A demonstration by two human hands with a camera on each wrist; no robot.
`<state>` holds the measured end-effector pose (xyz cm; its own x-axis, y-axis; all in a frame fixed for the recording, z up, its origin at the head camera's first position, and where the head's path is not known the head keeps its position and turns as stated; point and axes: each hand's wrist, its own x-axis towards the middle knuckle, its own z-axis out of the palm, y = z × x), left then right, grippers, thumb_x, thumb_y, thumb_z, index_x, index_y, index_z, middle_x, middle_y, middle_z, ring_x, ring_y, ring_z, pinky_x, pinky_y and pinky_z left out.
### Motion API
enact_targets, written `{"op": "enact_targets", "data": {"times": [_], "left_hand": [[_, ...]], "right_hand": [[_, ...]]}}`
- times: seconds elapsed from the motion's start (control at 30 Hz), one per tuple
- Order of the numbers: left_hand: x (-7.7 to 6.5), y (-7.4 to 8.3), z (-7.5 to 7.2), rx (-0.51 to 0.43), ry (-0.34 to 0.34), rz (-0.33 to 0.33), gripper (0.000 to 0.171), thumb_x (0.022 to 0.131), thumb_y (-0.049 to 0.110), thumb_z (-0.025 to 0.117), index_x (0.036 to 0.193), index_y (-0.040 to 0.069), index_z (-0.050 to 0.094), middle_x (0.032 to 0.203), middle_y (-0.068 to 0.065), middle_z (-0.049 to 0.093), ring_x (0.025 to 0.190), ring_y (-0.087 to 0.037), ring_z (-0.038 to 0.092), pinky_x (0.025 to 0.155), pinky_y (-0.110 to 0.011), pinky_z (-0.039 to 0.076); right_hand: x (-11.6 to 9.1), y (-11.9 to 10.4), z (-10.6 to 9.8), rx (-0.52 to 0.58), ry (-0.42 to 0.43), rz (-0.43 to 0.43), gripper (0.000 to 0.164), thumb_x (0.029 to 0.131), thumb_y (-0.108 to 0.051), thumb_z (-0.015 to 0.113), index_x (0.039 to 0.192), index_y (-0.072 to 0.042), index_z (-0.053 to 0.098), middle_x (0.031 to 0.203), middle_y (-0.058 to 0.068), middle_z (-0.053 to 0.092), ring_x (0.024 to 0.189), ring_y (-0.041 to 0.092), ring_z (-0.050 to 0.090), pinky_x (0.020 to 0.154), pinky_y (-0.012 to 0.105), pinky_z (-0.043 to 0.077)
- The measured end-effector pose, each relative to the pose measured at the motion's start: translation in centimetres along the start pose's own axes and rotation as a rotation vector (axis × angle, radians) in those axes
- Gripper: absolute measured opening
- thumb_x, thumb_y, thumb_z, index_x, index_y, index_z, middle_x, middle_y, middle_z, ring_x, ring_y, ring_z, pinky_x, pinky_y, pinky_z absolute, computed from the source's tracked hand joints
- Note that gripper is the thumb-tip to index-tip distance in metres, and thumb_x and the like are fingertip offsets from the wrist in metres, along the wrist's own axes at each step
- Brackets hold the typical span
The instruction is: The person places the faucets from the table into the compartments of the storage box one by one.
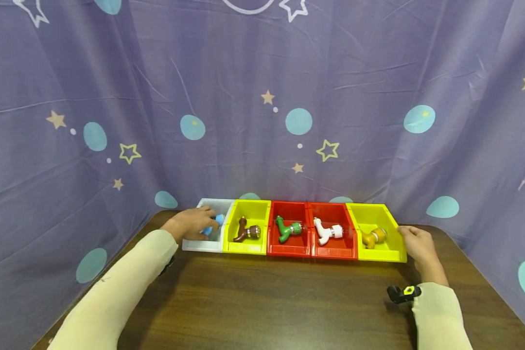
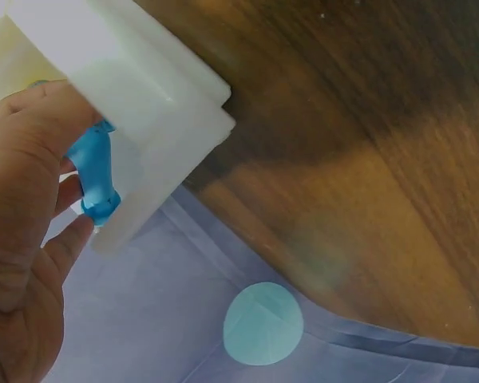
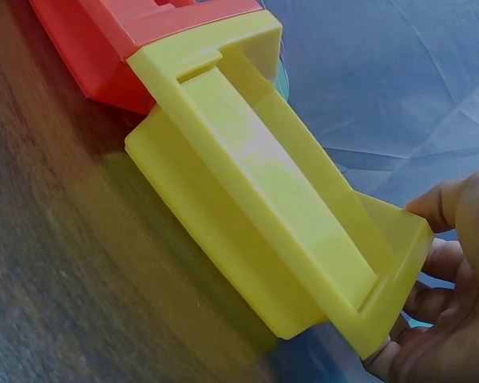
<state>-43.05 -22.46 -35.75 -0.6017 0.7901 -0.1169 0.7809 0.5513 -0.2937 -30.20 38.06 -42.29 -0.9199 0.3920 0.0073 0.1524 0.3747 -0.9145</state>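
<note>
Five open bins stand in a row at the table's far edge. My left hand (image 1: 196, 222) reaches into the white bin (image 1: 201, 245) at the left end and holds a blue toy tap (image 1: 214, 224). In the left wrist view my fingers (image 2: 32, 152) curl round the blue tap (image 2: 96, 171) against the white bin's wall (image 2: 144, 88). My right hand (image 1: 415, 243) is at the right wall of the right-end yellow bin (image 1: 382, 255). Its thumb (image 3: 451, 203) lies over the rim of that yellow bin (image 3: 247, 207) at a corner, with the fingers curled behind the wall.
Between the end bins stand a yellow bin (image 1: 244, 248) with a brown tap (image 1: 247, 232), a red bin (image 1: 288, 250) with a green tap (image 1: 287, 229), and a red bin (image 1: 334, 253) with a white tap (image 1: 326, 232). An orange-yellow tap (image 1: 373, 237) lies in the right yellow bin. A purple curtain (image 1: 262, 121) closes in the dark wooden table (image 1: 267, 301).
</note>
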Motion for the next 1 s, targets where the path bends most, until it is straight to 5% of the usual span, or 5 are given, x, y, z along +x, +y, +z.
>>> {"op": "enact_targets", "data": {"times": [0.33, 0.67, 1.0], "left_hand": [[0.7, -0.2, 1.7, -0.036, -0.015, -0.036, 0.018, 0.09, 0.022, 0.08, 0.103, 0.028, 0.069, 0.104, 0.003, 0.055, 0.098, -0.02, 0.048, 0.085, -0.038, 0.05], [1.2, -0.1, 2.1, -0.053, -0.002, -0.022, 0.017, 0.09, 0.015, 0.079, 0.101, 0.024, 0.069, 0.097, 0.002, 0.056, 0.091, -0.02, 0.055, 0.087, -0.041, 0.05], [1.7, -0.3, 2.1, -0.066, -0.046, -0.077, 0.02, 0.089, 0.017, 0.08, 0.1, 0.027, 0.067, 0.103, 0.001, 0.062, 0.095, -0.022, 0.061, 0.089, -0.044, 0.052]], "right_hand": [[0.0, 0.2, -0.2, 0.003, -0.011, 0.004, 0.063, 0.108, -0.036, 0.036, 0.145, 0.014, 0.043, 0.146, 0.035, 0.043, 0.124, 0.042, 0.048, 0.104, 0.054, 0.042], [0.0, 0.2, -0.1, -0.019, 0.003, 0.001, 0.06, 0.107, -0.034, 0.038, 0.143, 0.014, 0.045, 0.143, 0.034, 0.045, 0.121, 0.041, 0.05, 0.101, 0.053, 0.044], [0.2, 0.0, -0.2, -0.026, -0.009, 0.008, 0.061, 0.109, -0.035, 0.035, 0.146, 0.014, 0.043, 0.146, 0.034, 0.043, 0.125, 0.043, 0.049, 0.103, 0.055, 0.044]]}}
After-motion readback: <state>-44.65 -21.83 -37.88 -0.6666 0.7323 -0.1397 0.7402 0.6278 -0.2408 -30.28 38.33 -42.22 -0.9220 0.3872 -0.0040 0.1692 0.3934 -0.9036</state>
